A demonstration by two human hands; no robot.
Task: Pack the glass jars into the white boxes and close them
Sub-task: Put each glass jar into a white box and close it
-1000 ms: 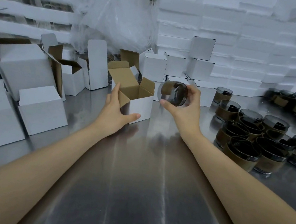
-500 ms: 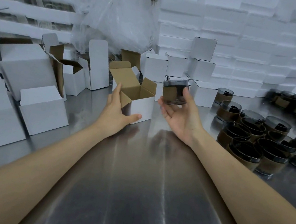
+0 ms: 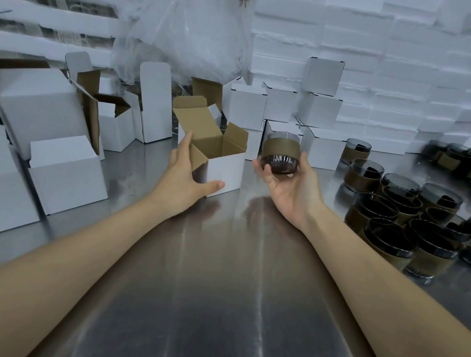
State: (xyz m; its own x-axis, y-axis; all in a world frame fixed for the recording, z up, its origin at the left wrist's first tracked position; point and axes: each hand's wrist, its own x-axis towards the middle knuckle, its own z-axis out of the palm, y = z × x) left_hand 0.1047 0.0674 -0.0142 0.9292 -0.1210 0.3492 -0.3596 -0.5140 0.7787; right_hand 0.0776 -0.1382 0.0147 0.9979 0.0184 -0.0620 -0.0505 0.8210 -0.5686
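Jar held beside open box.
Left hand [image 3: 181, 181] is gripping the open white box [image 3: 220, 166]; right hand [image 3: 288, 189] is holding a glass jar [image 3: 281, 153] just right of it.

Smoked glass jar with brown paper band [image 3: 281, 153], upright, held off the steel table, just right of small white cardboard box [image 3: 223, 168], flaps open, standing on the table
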